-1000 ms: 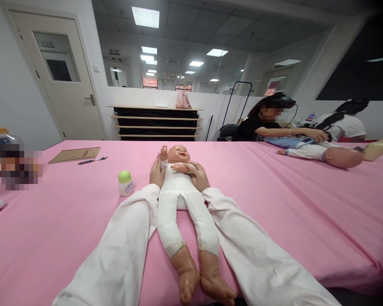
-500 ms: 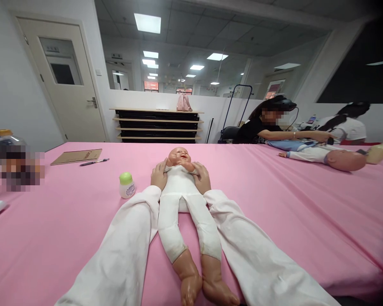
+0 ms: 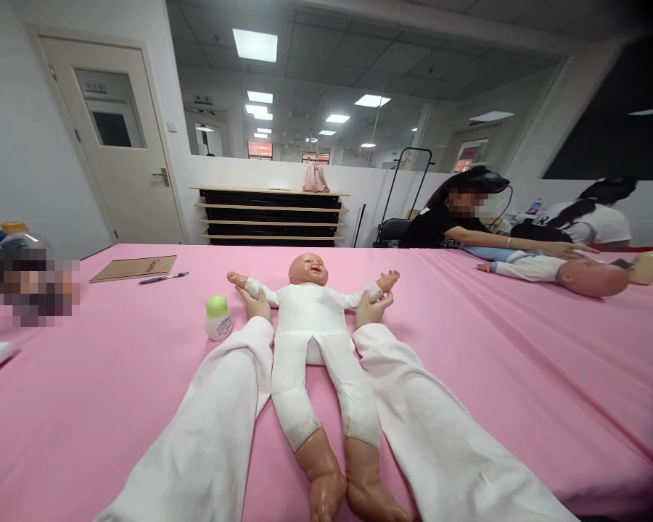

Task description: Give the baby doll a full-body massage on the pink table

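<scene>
Our left hand [image 3: 257, 306] and right hand [image 3: 372, 312] each have their grip clasped around an outspread arm of the doll [image 3: 311, 312], which lies on its back on our pink-covered tabletop [image 3: 500, 355]. Left of the doll we see a green-capped bottle [image 3: 218, 319], and farther left a notebook [image 3: 133, 268] and pen [image 3: 163, 278]. Right of the doll, a co-worker [image 3: 438, 226] reaches over a second doll [image 3: 541, 267]. Beyond our doll stands low shelving [image 3: 272, 217].

Doll [image 3: 313, 312] lies face-up on pink cloth [image 3: 468, 362] (feet [image 3: 326, 489] toward you) | your left hand [image 3: 257, 307] and right hand [image 3: 371, 312] hold its 2 outspread arms [image 3: 270, 296] | green-capped bottle [image 3: 218, 321] near your left sleeve [image 3: 196, 413]
</scene>
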`<state>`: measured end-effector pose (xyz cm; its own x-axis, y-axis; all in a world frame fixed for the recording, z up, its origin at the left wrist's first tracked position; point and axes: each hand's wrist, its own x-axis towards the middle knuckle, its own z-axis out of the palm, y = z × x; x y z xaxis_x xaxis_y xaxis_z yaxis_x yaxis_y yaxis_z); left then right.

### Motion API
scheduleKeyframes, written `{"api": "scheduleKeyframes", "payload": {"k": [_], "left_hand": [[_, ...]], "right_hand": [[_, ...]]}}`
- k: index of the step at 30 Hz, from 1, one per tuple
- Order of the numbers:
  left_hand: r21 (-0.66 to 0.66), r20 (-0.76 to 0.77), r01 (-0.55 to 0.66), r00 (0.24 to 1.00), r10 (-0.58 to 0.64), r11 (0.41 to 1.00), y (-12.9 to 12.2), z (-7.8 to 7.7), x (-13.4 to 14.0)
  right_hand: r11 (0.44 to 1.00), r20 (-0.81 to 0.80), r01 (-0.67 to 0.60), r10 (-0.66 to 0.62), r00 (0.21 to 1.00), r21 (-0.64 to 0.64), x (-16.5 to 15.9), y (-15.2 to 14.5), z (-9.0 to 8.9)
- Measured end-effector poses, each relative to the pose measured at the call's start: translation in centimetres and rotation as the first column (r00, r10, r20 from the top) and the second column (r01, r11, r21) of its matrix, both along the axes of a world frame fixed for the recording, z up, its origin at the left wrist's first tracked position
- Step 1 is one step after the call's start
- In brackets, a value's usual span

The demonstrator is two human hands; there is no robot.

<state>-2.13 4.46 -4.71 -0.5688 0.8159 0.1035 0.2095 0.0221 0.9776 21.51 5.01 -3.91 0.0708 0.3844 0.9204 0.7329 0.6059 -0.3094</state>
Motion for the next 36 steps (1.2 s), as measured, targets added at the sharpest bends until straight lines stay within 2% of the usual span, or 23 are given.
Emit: {"api": "scheduleKeyframes", "payload": {"k": [3,5,8,10,12,15,22,25,29,32,34,36], "left_hand": [[0.049,-0.035,0.011,0.999,-0.010,0.999,-0.2,0.3,0.3],[0.130,-0.116,0.052,0.993,-0.037,0.990,-0.3,0.4,0.5],[0.233,-0.295,0.170,0.951,-0.097,0.957,-0.3,0.3,0.8],[0.265,-0.414,0.264,0.900,-0.138,0.927,-0.2,0.1,1.0],[0.279,-0.517,0.345,0.841,-0.163,0.896,0.1,0.0,1.1],[0.254,-0.634,0.405,0.756,-0.165,0.878,0.4,-0.3,1.1],[0.118,-0.801,0.406,0.579,-0.154,0.906,0.3,-0.2,1.1],[0.094,-0.836,0.413,0.527,-0.154,0.906,0.2,0.0,1.0],[0.082,-0.845,0.422,0.510,-0.162,0.903,0.1,0.3,1.0],[0.082,-0.834,0.429,0.524,-0.174,0.900,0.0,0.3,1.0],[0.097,-0.799,0.436,0.570,-0.191,0.895,0.1,0.3,1.1],[0.156,-0.704,0.438,0.678,-0.211,0.886,0.2,0.2,1.0]], "right_hand": [[0.999,-0.123,0.018,-0.015,0.992,0.030,-0.9,-0.5,-0.3],[0.999,-0.128,-0.035,0.038,0.991,0.020,-1.6,-0.9,-0.4],[0.984,0.084,-0.172,0.174,0.981,-0.038,-2.2,-1.1,-0.5],[0.976,0.237,-0.210,0.219,0.947,-0.062,-2.3,-1.0,-0.4],[0.972,0.314,-0.225,0.234,0.920,-0.066,-2.3,-0.9,-0.3],[0.969,0.359,-0.238,0.247,0.900,-0.069,-2.3,-0.8,0.0],[0.965,0.411,-0.250,0.258,0.874,-0.074,-2.5,-1.0,0.6],[0.968,0.416,-0.233,0.249,0.875,-0.089,-2.5,-1.1,0.6],[0.967,0.404,-0.229,0.256,0.878,-0.113,-2.4,-1.2,0.6],[0.958,0.389,-0.254,0.286,0.876,-0.134,-2.4,-1.3,0.6],[0.950,0.353,-0.272,0.309,0.883,-0.151,-2.5,-1.3,0.4],[0.951,0.227,-0.266,0.297,0.928,-0.155,-2.5,-1.1,-0.1]]}}
